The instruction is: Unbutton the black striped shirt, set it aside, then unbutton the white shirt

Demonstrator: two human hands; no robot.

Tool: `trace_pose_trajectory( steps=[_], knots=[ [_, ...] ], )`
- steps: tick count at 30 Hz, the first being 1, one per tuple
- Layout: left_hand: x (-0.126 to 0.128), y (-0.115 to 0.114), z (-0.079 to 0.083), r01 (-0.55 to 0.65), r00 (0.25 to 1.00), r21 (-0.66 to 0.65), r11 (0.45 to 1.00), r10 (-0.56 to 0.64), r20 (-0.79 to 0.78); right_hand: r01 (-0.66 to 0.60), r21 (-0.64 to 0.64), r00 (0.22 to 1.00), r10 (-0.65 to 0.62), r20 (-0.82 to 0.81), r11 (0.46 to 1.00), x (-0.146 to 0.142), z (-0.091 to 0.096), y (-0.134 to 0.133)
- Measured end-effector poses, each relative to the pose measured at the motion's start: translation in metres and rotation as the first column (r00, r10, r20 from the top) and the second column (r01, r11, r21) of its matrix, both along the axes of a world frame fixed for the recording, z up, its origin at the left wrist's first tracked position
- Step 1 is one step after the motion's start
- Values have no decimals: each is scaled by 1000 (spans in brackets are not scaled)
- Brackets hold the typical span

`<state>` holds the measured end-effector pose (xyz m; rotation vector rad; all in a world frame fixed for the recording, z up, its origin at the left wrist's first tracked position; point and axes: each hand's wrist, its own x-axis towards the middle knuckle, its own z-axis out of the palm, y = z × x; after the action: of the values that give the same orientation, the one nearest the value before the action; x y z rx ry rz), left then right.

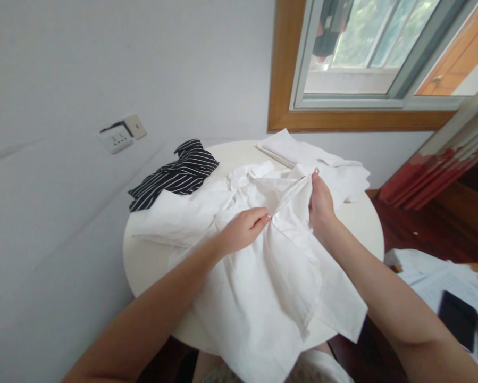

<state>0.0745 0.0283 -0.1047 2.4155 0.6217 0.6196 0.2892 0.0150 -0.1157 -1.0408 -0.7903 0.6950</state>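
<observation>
A white shirt [270, 287] lies spread over a small round white table [143, 260], its hem hanging off the near edge. My left hand [244, 229] rests on the shirt's middle with the fingers curled and pinching a fold of cloth. My right hand [320, 202] is closed on the shirt's front edge a little farther back, fingers wrapped round the cloth and lifting it slightly.
A black garment with white stripes [178, 175] lies at the table's back left. More white cloth [302, 151] sits at the back by the wall. A wall socket [117, 138] is left, a window [362, 53] above. Papers and a dark phone [458, 319] lie at the right.
</observation>
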Motion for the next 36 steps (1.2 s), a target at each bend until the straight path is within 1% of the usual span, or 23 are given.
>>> trace_pose_trajectory(
  steps=[3, 6, 9, 12, 14, 16, 18, 19, 21, 22, 23, 24, 25, 26, 27, 29, 30, 32, 34, 36],
  knots=[
    [-4, 3, 8, -31, 996, 44, 999, 27, 80, 0, -11, 1000, 0, -5, 1000, 7, -4, 3],
    [-11, 9, 14, -69, 990, 95, 993, 57, 126, 5, 4, 999, -5, -52, 1000, 11, -4, 3],
    [-18, 15, 19, -82, 991, 135, 987, 66, 119, -30, 17, 995, 32, -92, 999, 11, 1, 1],
    [-22, 18, 21, -51, 995, 189, 981, 34, 90, -68, 27, 990, 70, -122, 997, 8, 3, -1],
    [-22, 18, 19, -29, 998, 258, 966, 15, 58, -66, 28, 987, 70, -143, 997, 7, 3, -1],
    [-20, 17, 14, -33, 999, 359, 933, 24, 30, -45, 27, 989, 48, -143, 999, 7, 1, 1],
    [-17, 16, 8, -58, 998, 454, 889, 53, 22, 0, 19, 996, 2, -94, 1000, 9, -2, 3],
    [-16, 16, 5, -72, 997, 487, 870, 67, 28, 38, 17, 999, -37, -39, 999, 10, -3, 4],
    [-14, 17, 1, -99, 995, 516, 851, 86, 49, 136, 48, 978, -142, 155, 990, 11, -3, 2],
    [-14, 17, 0, -111, 994, 516, 849, 91, 65, 176, 92, 937, -195, 289, 980, 10, -2, -1],
    [-14, 17, 0, -125, 992, 510, 851, 93, 88, 191, 153, 870, -240, 430, 970, 9, 1, -5],
    [-14, 18, 0, -142, 989, 496, 857, 97, 116, 169, 215, 783, -264, 563, 962, 7, 3, -9],
    [-14, 18, 0, -158, 984, 475, 866, 100, 144, 108, 262, 689, -262, 676, 959, 4, 6, -14],
    [-14, 18, 1, -175, 979, 445, 878, 108, 172, 19, 281, 599, -236, 765, 960, 0, 9, -19],
    [-14, 17, 2, -191, 974, 408, 893, 120, 195, -78, 272, 522, -193, 831, 959, -5, 11, -22],
    [-13, 16, 4, -216, 964, 315, 924, 150, 221, -246, 204, 404, -91, 910, 948, -13, 13, -26],
    [-12, 15, 5, -224, 960, 263, 938, 166, 227, -307, 164, 362, -44, 931, 937, -17, 13, -26],
    [-10, 13, 5, -225, 955, 151, 963, 187, 231, -386, 103, 308, 23, 951, 917, -21, 9, -24],
    [-8, 12, 4, -193, 958, 29, 981, 182, 224, -429, 68, 280, 61, 958, 901, -24, 5, -19],
    [-7, 13, 2, -141, 965, -95, 985, 158, 208, -441, 56, 270, 73, 960, 896, -26, 1, -16]
  ],
)
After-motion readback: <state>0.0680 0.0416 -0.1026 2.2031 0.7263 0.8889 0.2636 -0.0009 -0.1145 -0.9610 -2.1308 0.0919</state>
